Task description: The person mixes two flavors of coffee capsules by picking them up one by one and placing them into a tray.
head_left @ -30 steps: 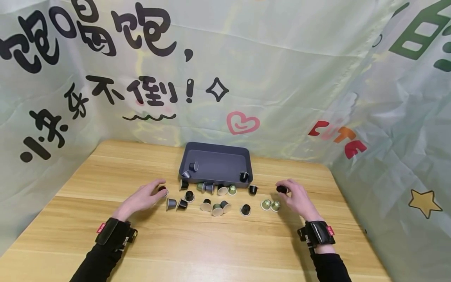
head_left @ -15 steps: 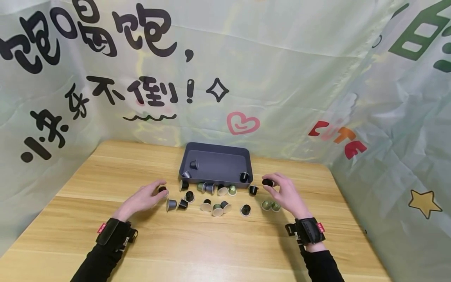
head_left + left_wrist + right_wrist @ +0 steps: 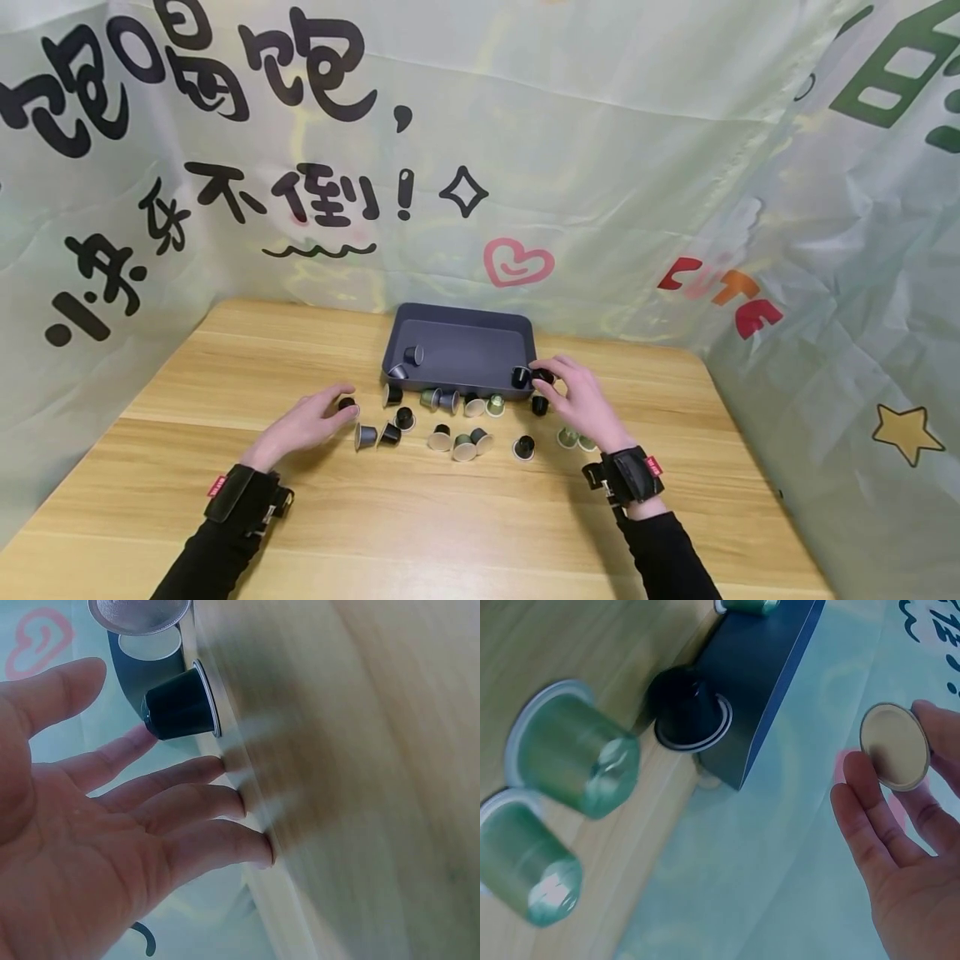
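Note:
My right hand (image 3: 576,393) pinches a black coffee capsule (image 3: 543,377) at the right front corner of the dark grey tray (image 3: 468,343). In the right wrist view the capsule's pale foil lid (image 3: 895,746) faces the camera, between thumb and fingers. My left hand (image 3: 302,423) rests low over the table, its fingers spread around another black capsule (image 3: 180,705). The left thumb is apart from that capsule, and the fingertips reach down to the wood. Inside the tray lie a black capsule (image 3: 521,377) at the right and two grey ones (image 3: 414,355) at the left.
Several black, grey and green capsules lie scattered on the wooden table (image 3: 450,525) before the tray. Two green capsules (image 3: 577,754) stand below my right hand, and a black one (image 3: 539,406) sits by the tray's corner. A printed cloth (image 3: 600,208) hangs behind the table.
My right hand has moved left and a little away from me with the black capsule, from above the green capsules to the tray's right edge. The left hand has stayed put.

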Available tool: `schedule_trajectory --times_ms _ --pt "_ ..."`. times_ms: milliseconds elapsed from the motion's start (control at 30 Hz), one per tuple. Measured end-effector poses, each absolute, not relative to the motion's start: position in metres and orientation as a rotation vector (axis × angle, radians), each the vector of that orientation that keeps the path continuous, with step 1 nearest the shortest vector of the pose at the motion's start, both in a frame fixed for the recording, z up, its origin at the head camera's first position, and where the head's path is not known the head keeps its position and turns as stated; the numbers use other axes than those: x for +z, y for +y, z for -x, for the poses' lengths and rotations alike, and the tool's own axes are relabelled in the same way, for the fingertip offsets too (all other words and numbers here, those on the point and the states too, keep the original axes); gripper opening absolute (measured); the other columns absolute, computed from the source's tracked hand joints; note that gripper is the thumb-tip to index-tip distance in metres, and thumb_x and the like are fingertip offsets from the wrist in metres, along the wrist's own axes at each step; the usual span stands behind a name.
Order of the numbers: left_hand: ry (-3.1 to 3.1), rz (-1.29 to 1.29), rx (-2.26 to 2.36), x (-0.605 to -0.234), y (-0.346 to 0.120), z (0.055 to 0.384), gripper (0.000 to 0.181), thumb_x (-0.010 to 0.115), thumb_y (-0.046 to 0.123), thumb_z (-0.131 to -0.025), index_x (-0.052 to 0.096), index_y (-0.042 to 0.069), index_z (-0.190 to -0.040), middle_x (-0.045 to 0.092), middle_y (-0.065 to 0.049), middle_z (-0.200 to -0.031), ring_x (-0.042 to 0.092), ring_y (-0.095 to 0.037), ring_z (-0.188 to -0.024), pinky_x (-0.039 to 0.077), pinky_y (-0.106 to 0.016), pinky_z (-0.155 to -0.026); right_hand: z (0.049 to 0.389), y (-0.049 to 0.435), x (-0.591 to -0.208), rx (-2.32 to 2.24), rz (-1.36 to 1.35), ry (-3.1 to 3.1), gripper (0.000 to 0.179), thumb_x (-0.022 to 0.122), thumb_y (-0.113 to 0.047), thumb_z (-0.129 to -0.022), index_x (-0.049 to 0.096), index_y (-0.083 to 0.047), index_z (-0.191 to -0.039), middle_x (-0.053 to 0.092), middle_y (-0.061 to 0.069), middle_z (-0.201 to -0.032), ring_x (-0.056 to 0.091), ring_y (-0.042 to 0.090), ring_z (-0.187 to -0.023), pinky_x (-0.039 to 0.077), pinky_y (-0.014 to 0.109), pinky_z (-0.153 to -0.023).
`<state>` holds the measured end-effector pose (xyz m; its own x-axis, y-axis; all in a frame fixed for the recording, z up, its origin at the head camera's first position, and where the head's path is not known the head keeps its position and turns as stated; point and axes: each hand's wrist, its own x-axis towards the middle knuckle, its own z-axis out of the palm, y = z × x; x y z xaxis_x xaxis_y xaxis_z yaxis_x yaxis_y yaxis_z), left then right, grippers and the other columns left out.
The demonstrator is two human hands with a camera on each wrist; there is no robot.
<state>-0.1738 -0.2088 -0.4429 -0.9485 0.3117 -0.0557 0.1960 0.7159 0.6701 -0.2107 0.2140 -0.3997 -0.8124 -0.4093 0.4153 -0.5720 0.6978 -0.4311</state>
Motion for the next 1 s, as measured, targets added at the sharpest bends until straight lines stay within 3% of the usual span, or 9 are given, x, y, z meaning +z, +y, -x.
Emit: schedule_trajectory --times_ms 333,533,800,1000 --pt "2.751 -0.416 1.059 -0.44 -0.208 0.172 0.056 0.049 0.03 -0.106 0.04 -0.008 -0.146 0.046 -0.037 -0.146 0.045 -0.056 -0.134 0.04 -0.067 -0.11 0.217 0.196 -0.395 0.845 -0.78 -2.654 0.03 0.06 -0.021 -0.101 0.065 -0.012 -0.13 0.068 0.011 -0.123 0.065 0.027 -0.108 0.053 0.045 -0.094" --pt "2.754 -0.411 1.065 -0.44 -0.206 0.171 0.055 0.05 0.029 -0.106 0.041 -0.008 -0.146 0.047 -0.037 -0.145 0.046 -0.055 -0.133 0.042 -0.066 -0.109 0.22 0.187 -0.393 0.856 -0.803 -2.663 0.029 0.059 -0.02 -0.102 0.064 -0.014 -0.13 0.066 0.009 -0.127 0.061 0.023 -0.101 0.05 0.041 -0.085" --pt "2.763 -0.413 1.052 -0.442 -0.206 0.171 0.055 0.05 0.029 -0.106 0.041 -0.008 -0.145 0.047 -0.036 -0.146 0.046 -0.055 -0.134 0.041 -0.066 -0.11 0.227 0.177 -0.394 0.83 -0.837 -2.657 0.027 0.059 -0.02 -0.102 0.066 -0.014 -0.128 0.068 0.006 -0.112 0.056 0.015 -0.085 0.046 0.032 -0.074" --pt "2.765 -0.399 1.041 -0.442 -0.206 0.171 0.056 0.051 0.03 -0.105 0.041 -0.008 -0.146 0.046 -0.036 -0.146 0.045 -0.055 -0.134 0.039 -0.067 -0.111 0.231 0.172 -0.396 0.852 -0.85 -2.675 0.027 0.059 -0.019 -0.102 0.066 -0.012 -0.128 0.069 0.007 -0.11 0.061 0.016 -0.086 0.049 0.031 -0.074"
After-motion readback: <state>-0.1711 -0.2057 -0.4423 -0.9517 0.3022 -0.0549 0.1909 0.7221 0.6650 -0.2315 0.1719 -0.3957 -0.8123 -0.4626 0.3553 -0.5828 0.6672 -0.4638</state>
